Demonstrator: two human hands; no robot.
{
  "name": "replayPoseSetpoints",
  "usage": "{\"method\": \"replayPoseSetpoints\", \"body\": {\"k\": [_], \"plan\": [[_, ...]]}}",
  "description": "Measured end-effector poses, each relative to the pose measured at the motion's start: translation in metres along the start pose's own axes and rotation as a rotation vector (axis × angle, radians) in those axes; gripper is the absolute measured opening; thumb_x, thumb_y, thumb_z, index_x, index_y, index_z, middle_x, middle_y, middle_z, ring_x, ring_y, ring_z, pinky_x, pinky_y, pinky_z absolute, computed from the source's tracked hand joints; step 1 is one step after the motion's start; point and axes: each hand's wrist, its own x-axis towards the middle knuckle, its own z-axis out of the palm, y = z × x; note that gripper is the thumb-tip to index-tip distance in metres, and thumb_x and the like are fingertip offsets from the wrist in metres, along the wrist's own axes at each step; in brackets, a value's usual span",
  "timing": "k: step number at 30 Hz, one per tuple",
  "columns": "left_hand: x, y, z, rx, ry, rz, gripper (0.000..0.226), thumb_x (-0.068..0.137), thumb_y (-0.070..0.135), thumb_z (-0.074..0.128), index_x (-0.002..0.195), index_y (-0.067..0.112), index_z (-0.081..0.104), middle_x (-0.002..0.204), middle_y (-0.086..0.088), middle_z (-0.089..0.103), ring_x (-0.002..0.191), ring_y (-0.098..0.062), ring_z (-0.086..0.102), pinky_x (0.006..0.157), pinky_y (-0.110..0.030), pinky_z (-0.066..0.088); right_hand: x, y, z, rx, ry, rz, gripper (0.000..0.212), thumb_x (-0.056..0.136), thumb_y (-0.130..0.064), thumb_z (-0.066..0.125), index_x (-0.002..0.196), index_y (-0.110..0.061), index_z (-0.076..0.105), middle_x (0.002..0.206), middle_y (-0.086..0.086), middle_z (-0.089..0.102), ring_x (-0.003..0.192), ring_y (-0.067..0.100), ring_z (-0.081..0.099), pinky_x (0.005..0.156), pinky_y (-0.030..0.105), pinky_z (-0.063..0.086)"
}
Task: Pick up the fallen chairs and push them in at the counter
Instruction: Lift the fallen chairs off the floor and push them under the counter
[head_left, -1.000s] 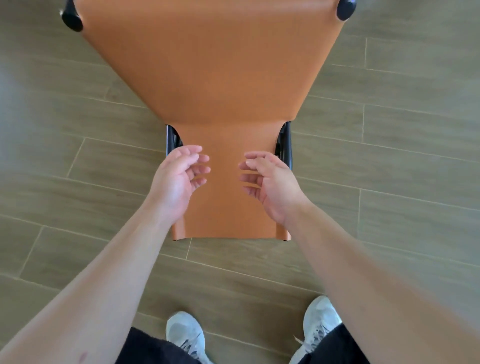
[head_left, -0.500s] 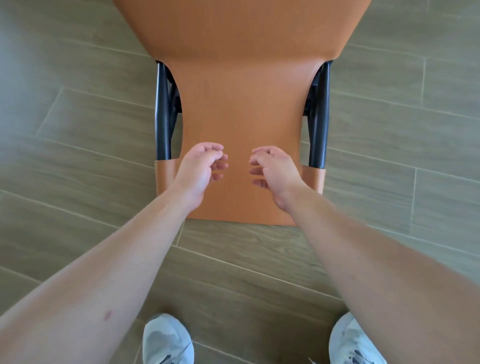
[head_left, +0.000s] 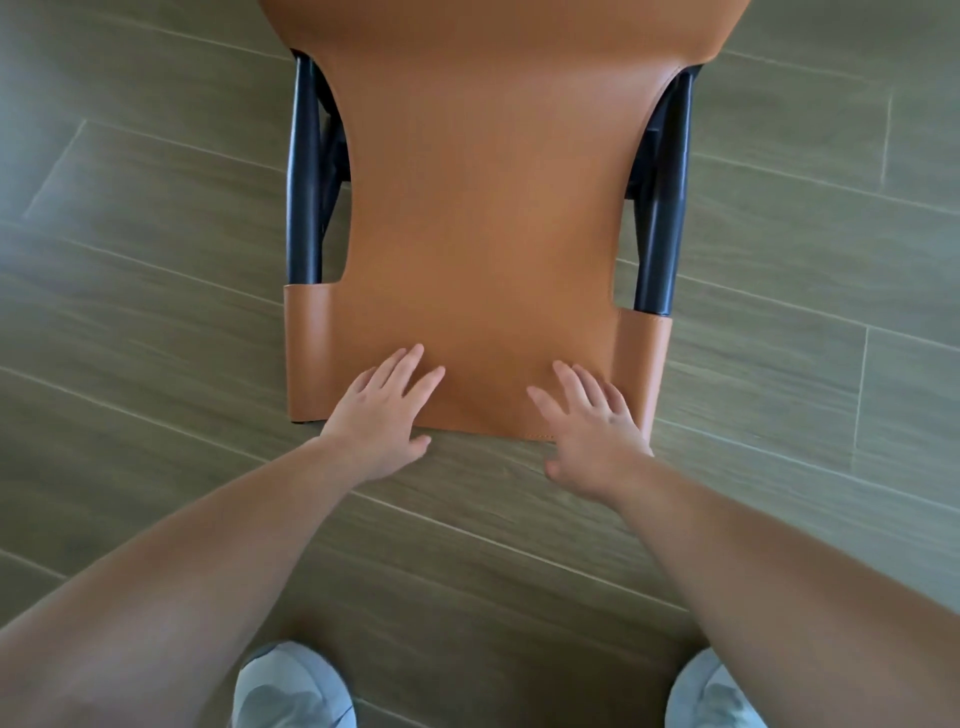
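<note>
Your left hand (head_left: 382, 408) and right hand (head_left: 589, 421), fingers straight and spread, lie on the fallen chair's (head_left: 483, 218) near edge; its long axis runs toward 12 o'clock.

- No writing, label, brand mark, number or sign can be read anywhere in the head view.
- The tan leather chair (head_left: 483, 208) bears none on the side that shows.
- The grey shoes (head_left: 293, 686) at the bottom edge show no legible mark.
</note>
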Motion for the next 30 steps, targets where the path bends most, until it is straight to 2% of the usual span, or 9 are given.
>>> {"method": "replayPoseSetpoints", "body": {"k": [2, 4, 7, 11, 16, 21, 24, 27, 30], "plan": [[0.001, -0.006, 0.007, 0.108, 0.003, 0.001, 0.09, 0.09, 0.05, 0.052, 0.155, 0.028, -0.007, 0.163, -0.009, -0.012, 0.151, -0.025, -0.003, 0.119, -0.042, 0.016, 0.001, 0.003, 0.005, -0.093, -0.005, -0.023, 0.086, 0.087, -0.021, 0.055, 0.153, -0.033, 0.0, 0.157, 0.004, -0.022, 0.147, 0.027, -0.016, 0.118, 0.051, 0.0], [0.003, -0.01, 0.009, 0.174, 0.048, 0.02, 0.091, 0.089, 0.045, 0.054, 0.156, 0.026, -0.004, 0.163, -0.013, -0.006, 0.15, -0.028, 0.003, 0.118, -0.044, 0.02, 0.003, 0.0, 0.007, -0.143, 0.003, -0.043, 0.087, 0.089, -0.014, 0.05, 0.153, -0.03, -0.006, 0.156, 0.008, -0.027, 0.147, 0.029, -0.019, 0.118, 0.053, -0.003], [0.009, -0.009, 0.01, 0.238, 0.093, 0.168, 0.095, 0.082, 0.036, 0.064, 0.156, 0.023, 0.006, 0.163, -0.017, 0.005, 0.148, -0.033, 0.012, 0.114, -0.05, 0.026, 0.008, -0.007, 0.008, -0.202, 0.014, -0.071, 0.086, 0.091, -0.016, 0.049, 0.153, -0.026, -0.01, 0.157, 0.012, -0.027, 0.147, 0.032, -0.018, 0.116, 0.058, -0.001], [0.013, -0.006, 0.014, 0.351, 0.103, 0.347, 0.097, 0.083, 0.017, 0.062, 0.156, 0.024, -0.001, 0.163, -0.017, 0.0, 0.148, -0.038, 0.007, 0.113, -0.057, 0.023, 0.013, -0.01, 0.008, -0.262, 0.022, -0.056, 0.092, 0.091, -0.022, 0.053, 0.152, -0.022, -0.017, 0.155, 0.015, -0.027, 0.147, 0.035, -0.017, 0.114, 0.063, 0.003], [0.011, -0.001, 0.023, 0.353, 0.107, 0.314, 0.11, 0.075, 0.017, 0.071, 0.156, 0.024, -0.001, 0.162, -0.017, 0.001, 0.147, -0.041, 0.008, 0.109, -0.067, 0.018, 0.014, -0.01, 0.017, -0.312, 0.029, -0.041, 0.095, 0.093, -0.027, 0.051, 0.149, -0.019, -0.025, 0.154, 0.018, -0.028, 0.145, 0.039, -0.019, 0.11, 0.068, 0.001], [0.009, -0.019, 0.022, 0.28, 0.078, 0.042, 0.126, 0.07, 0.015, 0.075, 0.153, 0.03, -0.019, 0.162, -0.016, -0.006, 0.148, -0.041, 0.001, 0.109, -0.069, 0.013, 0.014, -0.008, 0.02, -0.298, 0.041, -0.057, 0.091, 0.094, -0.026, 0.049, 0.149, -0.02, -0.024, 0.156, 0.016, -0.026, 0.145, 0.04, -0.018, 0.11, 0.068, 0.0], [0.006, -0.02, 0.024, 0.235, 0.061, -0.056, 0.122, 0.074, 0.012, 0.07, 0.149, 0.029, -0.024, 0.162, -0.013, -0.009, 0.148, -0.041, -0.004, 0.111, -0.068, 0.017, 0.011, -0.006, 0.021, -0.296, 0.049, -0.074, 0.087, 0.096, -0.026, 0.047, 0.15, -0.021, -0.022, 0.158, 0.016, -0.022, 0.146, 0.041, -0.015, 0.111, 0.068, 0.002], [0.005, -0.018, 0.025, 0.205, 0.066, -0.039, 0.115, 0.075, 0.009, 0.069, 0.151, 0.027, -0.015, 0.162, -0.013, -0.005, 0.147, -0.043, -0.002, 0.11, -0.067, 0.024, 0.01, -0.002, 0.02, -0.303, 0.045, -0.073, 0.085, 0.097, -0.026, 0.045, 0.15, -0.022, -0.021, 0.158, 0.016, -0.021, 0.146, 0.041, -0.015, 0.111, 0.067, 0.004], [0.003, -0.02, 0.026, 0.222, 0.046, -0.037, 0.115, 0.081, 0.011, 0.063, 0.147, 0.027, -0.029, 0.161, -0.013, -0.014, 0.147, -0.043, -0.009, 0.111, -0.066, 0.021, 0.009, 0.0, 0.019, -0.311, 0.06, -0.06, 0.083, 0.098, -0.028, 0.045, 0.152, -0.021, -0.017, 0.16, 0.017, -0.017, 0.146, 0.041, -0.013, 0.112, 0.067, 0.006]]}}
